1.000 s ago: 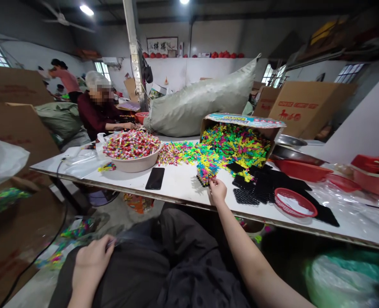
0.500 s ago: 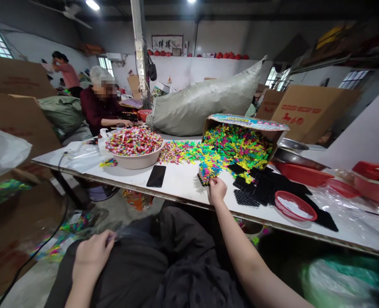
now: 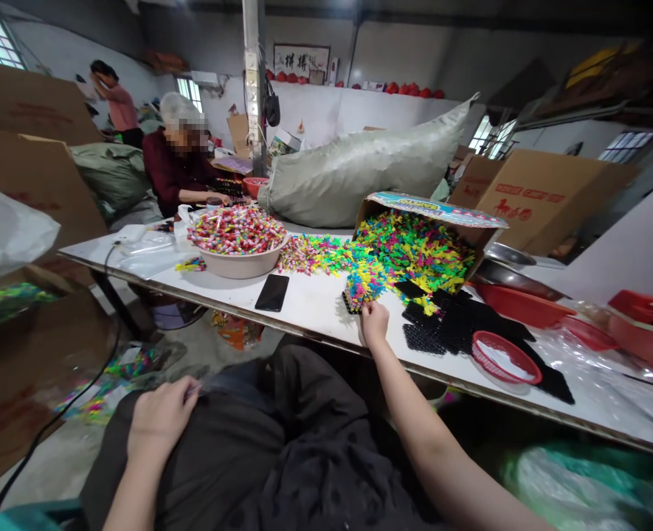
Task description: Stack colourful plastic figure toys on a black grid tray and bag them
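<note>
My right hand [image 3: 375, 322] is closed at the near right corner of a black grid [image 3: 351, 303] on the table. Many small yellow, blue and pink plastic pieces [image 3: 366, 282] stand packed upright on that grid. My fingertips touch its edge and the lowest pieces; what they pinch is too small to make out. On my thigh rests my left hand [image 3: 163, 417], its fingers curled in, with something small and shiny showing at the fingertips. Behind the grid, loose coloured pieces [image 3: 331, 254] spread over the table from a tipped carton [image 3: 484, 240] full of them.
A beige basin [image 3: 237, 267] heaped with red-and-white pieces and a phone [image 3: 271, 293] lie left. To the right are more black grids [image 3: 442, 324] and a red basket [image 3: 506, 358]. A big grey sack [image 3: 353, 177] lies behind; a co-worker [image 3: 174, 162] sits across the table.
The view has shifted slightly. My right hand stays at the grid's near corner, and my left hand still rests on my thigh.
</note>
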`<state>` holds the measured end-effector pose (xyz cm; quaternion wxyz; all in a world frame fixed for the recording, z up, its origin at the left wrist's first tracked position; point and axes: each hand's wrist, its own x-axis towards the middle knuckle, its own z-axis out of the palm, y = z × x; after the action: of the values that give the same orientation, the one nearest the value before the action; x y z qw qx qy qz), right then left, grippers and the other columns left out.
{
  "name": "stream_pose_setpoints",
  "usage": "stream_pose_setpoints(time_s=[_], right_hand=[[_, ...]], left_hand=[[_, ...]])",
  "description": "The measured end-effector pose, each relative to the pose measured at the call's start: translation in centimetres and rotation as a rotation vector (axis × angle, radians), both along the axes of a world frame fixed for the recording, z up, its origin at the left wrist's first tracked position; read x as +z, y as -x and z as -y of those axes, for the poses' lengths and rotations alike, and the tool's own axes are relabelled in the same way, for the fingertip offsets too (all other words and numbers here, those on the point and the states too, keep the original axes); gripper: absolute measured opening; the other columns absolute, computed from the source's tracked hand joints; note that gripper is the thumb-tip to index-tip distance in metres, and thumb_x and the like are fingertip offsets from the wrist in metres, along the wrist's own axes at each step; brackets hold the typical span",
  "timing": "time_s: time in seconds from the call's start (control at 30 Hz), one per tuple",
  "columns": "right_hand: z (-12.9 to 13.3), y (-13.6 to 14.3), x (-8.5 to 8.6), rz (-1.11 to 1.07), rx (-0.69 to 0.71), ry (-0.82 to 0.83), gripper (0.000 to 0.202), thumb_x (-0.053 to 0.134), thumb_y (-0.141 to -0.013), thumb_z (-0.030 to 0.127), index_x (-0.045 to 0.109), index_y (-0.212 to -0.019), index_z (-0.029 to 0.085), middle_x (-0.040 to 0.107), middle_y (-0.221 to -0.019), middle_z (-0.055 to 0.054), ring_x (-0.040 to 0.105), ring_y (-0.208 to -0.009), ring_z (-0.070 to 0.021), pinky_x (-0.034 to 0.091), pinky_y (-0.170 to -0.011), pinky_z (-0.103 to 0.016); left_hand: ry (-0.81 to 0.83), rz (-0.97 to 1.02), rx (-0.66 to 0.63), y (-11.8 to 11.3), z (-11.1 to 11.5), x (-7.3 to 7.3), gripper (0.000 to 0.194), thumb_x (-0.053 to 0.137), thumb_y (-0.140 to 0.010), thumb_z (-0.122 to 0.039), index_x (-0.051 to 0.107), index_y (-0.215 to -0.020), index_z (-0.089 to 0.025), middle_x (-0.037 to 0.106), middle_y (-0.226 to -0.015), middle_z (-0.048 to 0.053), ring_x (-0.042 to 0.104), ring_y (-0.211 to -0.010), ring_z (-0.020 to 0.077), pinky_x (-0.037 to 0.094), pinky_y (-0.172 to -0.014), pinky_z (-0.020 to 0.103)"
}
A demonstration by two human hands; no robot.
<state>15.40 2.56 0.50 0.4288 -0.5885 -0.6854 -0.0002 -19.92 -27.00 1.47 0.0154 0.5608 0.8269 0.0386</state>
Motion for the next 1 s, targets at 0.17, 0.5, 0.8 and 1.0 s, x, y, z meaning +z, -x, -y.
stream_pose_setpoints(time_s=[0.17, 0.5, 0.8, 1.0], right_hand=[[-0.1, -0.5, 0.2, 0.047, 0.039, 0.003, 0.023, 0.042, -0.079, 0.027, 0.060, -0.070, 0.014, 0.058, -0.068, -0.007, 0.047, -0.069, -0.0176, 0.033, -0.070, -0.028], [-1.2, -4.4, -1.2, 0.006, 0.032, 0.184, 0.040, 0.043, -0.074, 0.028, 0.060, -0.108, 0.015, 0.065, -0.086, -0.008, 0.056, -0.079, -0.0202, 0.039, -0.072, -0.029], [-2.2, -5.3, -1.6, -0.199, 0.197, 0.394, 0.044, 0.043, -0.065, 0.012, 0.063, -0.104, 0.016, 0.066, -0.096, -0.007, 0.055, -0.096, -0.0211, 0.039, -0.086, -0.034], [-6.8, -5.9, -1.3, -0.872, 0.159, 0.547, 0.040, 0.047, -0.072, 0.023, 0.056, -0.110, 0.014, 0.067, -0.089, -0.006, 0.061, -0.069, -0.0144, 0.048, -0.062, -0.026]], left_hand=[[-0.041, 0.013, 0.002, 0.0, 0.2, 0.0, 0.035, 0.030, -0.082, -0.037, 0.061, -0.087, -0.022, 0.067, -0.082, 0.007, 0.059, -0.084, 0.0251, 0.036, -0.067, 0.032], [-0.067, 0.048, -0.005, 0.5, 0.2, -0.8, 0.032, 0.031, -0.082, -0.037, 0.060, -0.087, -0.023, 0.066, -0.081, 0.005, 0.060, -0.085, 0.0240, 0.037, -0.070, 0.032], [-0.648, 0.558, -0.080, -2.2, -3.2, 1.1, 0.018, 0.038, -0.077, -0.033, 0.049, -0.073, -0.019, 0.060, -0.100, 0.007, 0.054, -0.098, 0.0191, 0.040, -0.087, 0.031], [-0.446, 0.744, -0.124, -10.3, -15.4, 3.4, 0.019, 0.035, -0.075, -0.023, 0.051, -0.084, -0.018, 0.060, -0.076, 0.001, 0.056, -0.072, 0.0137, 0.043, -0.067, 0.024]])
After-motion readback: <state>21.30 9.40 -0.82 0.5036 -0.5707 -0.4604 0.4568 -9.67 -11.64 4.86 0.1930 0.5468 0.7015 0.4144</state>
